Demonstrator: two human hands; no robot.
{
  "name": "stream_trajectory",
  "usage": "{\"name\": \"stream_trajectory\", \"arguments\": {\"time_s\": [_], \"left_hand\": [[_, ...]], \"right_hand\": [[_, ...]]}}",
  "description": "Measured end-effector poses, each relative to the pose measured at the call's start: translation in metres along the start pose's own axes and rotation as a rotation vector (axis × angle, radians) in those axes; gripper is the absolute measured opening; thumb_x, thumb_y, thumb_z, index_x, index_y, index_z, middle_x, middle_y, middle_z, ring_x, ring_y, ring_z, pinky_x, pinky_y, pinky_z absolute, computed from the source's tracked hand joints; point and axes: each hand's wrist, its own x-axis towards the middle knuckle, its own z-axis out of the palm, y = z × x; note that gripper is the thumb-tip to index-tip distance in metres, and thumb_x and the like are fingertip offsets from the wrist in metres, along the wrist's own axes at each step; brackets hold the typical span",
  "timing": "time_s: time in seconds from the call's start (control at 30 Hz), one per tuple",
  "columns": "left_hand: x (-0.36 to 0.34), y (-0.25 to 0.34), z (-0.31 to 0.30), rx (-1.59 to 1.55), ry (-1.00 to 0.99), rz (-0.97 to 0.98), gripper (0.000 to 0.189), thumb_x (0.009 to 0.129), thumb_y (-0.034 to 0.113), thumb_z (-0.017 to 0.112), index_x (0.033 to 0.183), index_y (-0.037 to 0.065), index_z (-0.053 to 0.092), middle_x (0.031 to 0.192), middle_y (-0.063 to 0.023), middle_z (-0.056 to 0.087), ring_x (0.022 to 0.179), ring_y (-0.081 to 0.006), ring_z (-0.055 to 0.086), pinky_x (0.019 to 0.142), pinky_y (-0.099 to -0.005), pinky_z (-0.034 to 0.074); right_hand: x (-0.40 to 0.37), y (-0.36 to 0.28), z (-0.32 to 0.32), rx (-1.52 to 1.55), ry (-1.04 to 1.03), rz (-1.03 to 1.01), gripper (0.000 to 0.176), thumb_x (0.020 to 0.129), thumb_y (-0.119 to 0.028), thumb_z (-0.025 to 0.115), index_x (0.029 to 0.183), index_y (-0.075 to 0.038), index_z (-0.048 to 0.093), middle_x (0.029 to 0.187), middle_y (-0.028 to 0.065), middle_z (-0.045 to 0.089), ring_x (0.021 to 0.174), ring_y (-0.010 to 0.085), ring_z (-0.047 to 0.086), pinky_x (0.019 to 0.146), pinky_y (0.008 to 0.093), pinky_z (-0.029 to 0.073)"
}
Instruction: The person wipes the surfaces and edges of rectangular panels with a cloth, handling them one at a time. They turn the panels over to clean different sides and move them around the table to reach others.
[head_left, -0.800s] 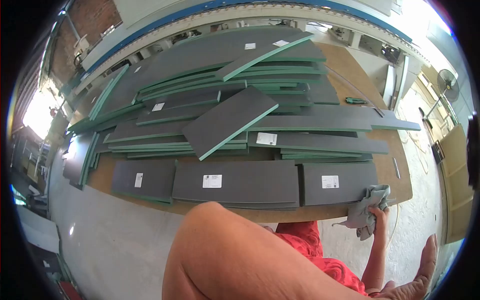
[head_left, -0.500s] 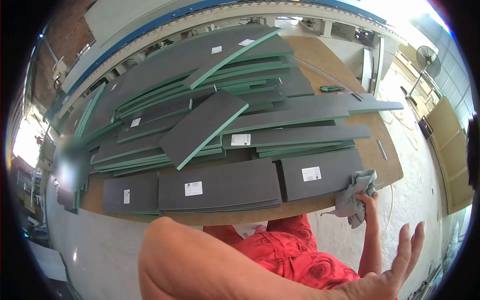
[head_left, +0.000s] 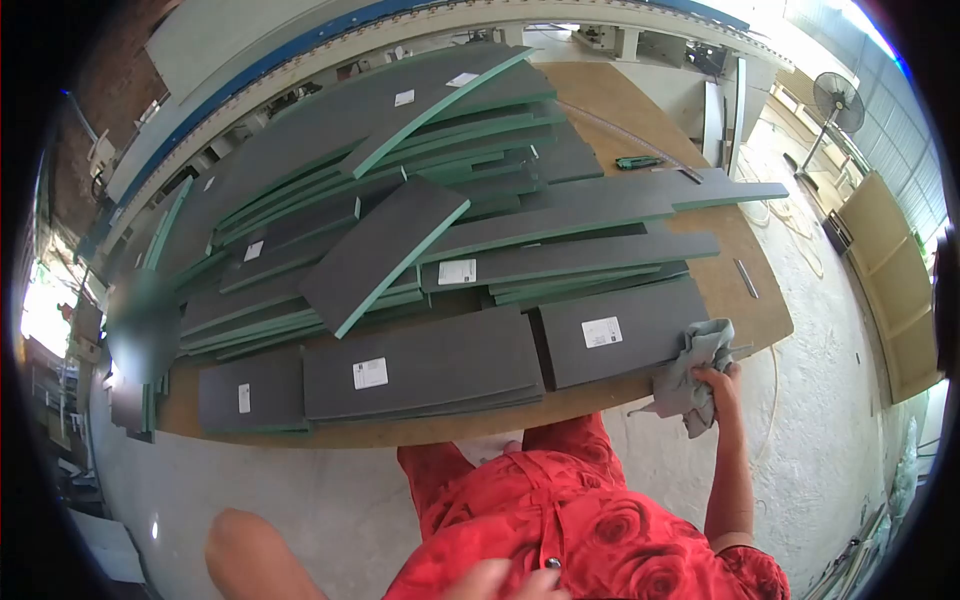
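My right hand (head_left: 722,384) is closed around a crumpled grey cloth (head_left: 690,385) at the table's front right corner. The cloth lies against the end of a dark panel (head_left: 640,345) with green edges and a white label. My left hand (head_left: 505,582) is at the bottom edge, in front of the red flowered clothing (head_left: 600,520). Its fingers are blurred and mostly cut off by the frame. To the left of the right-hand panel lie a longer labelled panel stack (head_left: 450,360) and a shorter panel (head_left: 270,390).
More dark green-edged boards are piled across the brown table (head_left: 740,300), one panel (head_left: 385,245) lying askew on top. A green utility knife (head_left: 638,162), a long ruler (head_left: 640,143) and a thin metal piece (head_left: 747,278) lie at right. A fan (head_left: 837,103) stands beyond.
My left hand has swung from the lower right back to the bottom middle, its forearm dropping mostly out of view. My right hand still grips the cloth; the view has shifted slightly.
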Motion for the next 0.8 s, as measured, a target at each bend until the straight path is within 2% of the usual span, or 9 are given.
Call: {"name": "stream_trajectory", "arguments": {"time_s": [0.03,0.1,0.17,0.23,0.37,0.5,0.53,0.6,0.8], "left_hand": [[-0.017,-0.002,0.001,-0.013,-0.001,-0.01,0.033,0.088,0.029,0.051,0.108,0.004,0.06,0.112,-0.0096,0.06,0.125,-0.0271,0.043,0.106,-0.048,0.036],[-0.054,-0.001,0.01,-0.393,0.335,-0.366,0.032,0.087,0.031,0.056,0.109,0.009,0.061,0.114,-0.0045,0.06,0.129,-0.0211,0.039,0.107,-0.0429,0.034],[-0.081,0.001,0.071,-0.288,0.658,-0.6,0.066,0.06,0.042,0.074,0.114,0.006,0.061,0.118,-0.0167,0.059,0.11,-0.0414,0.054,0.096,-0.0589,0.036],[-0.099,0.004,0.098,-0.339,0.532,-1.055,0.054,0.078,0.039,0.067,0.118,0.004,0.057,0.115,-0.018,0.058,0.116,-0.0354,0.051,0.097,-0.043,0.04],[-0.116,0.026,0.206,-0.367,0.385,-1.645,0.059,0.077,0.034,0.068,0.124,0.003,0.051,0.122,-0.0181,0.055,0.112,-0.0348,0.052,0.094,-0.0404,0.041],[-0.107,0.043,0.252,-0.818,0.278,-1.633,0.064,0.079,0.038,0.066,0.129,0.004,0.047,0.128,-0.0186,0.051,0.118,-0.0335,0.048,0.097,-0.0404,0.039],[-0.104,0.044,0.264,-0.804,0.302,-1.667,0.064,0.079,0.038,0.066,0.129,0.004,0.047,0.128,-0.0186,0.051,0.118,-0.0335,0.048,0.097,-0.0404,0.039],[-0.103,0.046,0.282,-0.751,0.286,-1.533,0.064,0.08,0.041,0.064,0.131,0.007,0.046,0.129,-0.0186,0.051,0.117,-0.0339,0.049,0.098,-0.0391,0.039],[-0.072,0.031,0.273,-0.864,0.203,-1.459,0.065,0.081,0.043,0.061,0.132,0.006,0.044,0.131,-0.0189,0.049,0.121,-0.0334,0.046,0.1,-0.0394,0.037]], "right_hand": [[0.0,-0.001,-0.002,-0.009,-0.011,0.008,0.032,0.065,-0.003,0.064,0.096,0.005,0.061,0.085,0.0097,0.064,0.074,0.02,0.062,0.069,0.032,0.05],[0.001,0.0,-0.001,0.009,-0.008,-0.021,0.031,0.064,-0.004,0.064,0.094,0.004,0.062,0.085,0.0084,0.064,0.074,0.0194,0.062,0.071,0.0317,0.05],[0.001,0.0,0.0,0.018,-0.032,-0.022,0.031,0.064,-0.004,0.064,0.094,0.003,0.062,0.084,0.0081,0.064,0.074,0.0191,0.062,0.071,0.0315,0.05],[0.004,0.004,-0.002,0.029,-0.045,-0.028,0.031,0.064,-0.005,0.064,0.093,0.003,0.063,0.084,0.0079,0.064,0.075,0.0189,0.061,0.071,0.0313,0.05],[0.011,0.014,-0.009,-0.027,-0.051,-0.043,0.032,0.063,-0.006,0.063,0.093,0.003,0.063,0.084,0.0072,0.063,0.074,0.0188,0.06,0.07,0.0308,0.049],[0.013,0.017,-0.015,-0.053,-0.019,-0.051,0.039,0.063,-0.009,0.062,0.1,0.003,0.061,0.086,0.0084,0.063,0.075,0.0211,0.06,0.07,0.0331,0.049],[0.018,0.022,-0.018,-0.066,-0.005,-0.047,0.04,0.062,-0.01,0.063,0.1,0.003,0.061,0.087,0.0083,0.063,0.076,0.0213,0.06,0.071,0.0336,0.049],[0.021,0.026,-0.02,-0.061,0.014,-0.064,0.04,0.06,-0.01,0.063,0.099,0.002,0.063,0.087,0.0072,0.064,0.078,0.0196,0.059,0.072,0.0312,0.047],[0.021,0.026,-0.016,-0.023,-0.032,-0.081,0.05,0.06,-0.01,0.064,0.107,0.003,0.059,0.096,0.0108,0.062,0.085,0.0226,0.058,0.075,0.0339,0.048]]}}
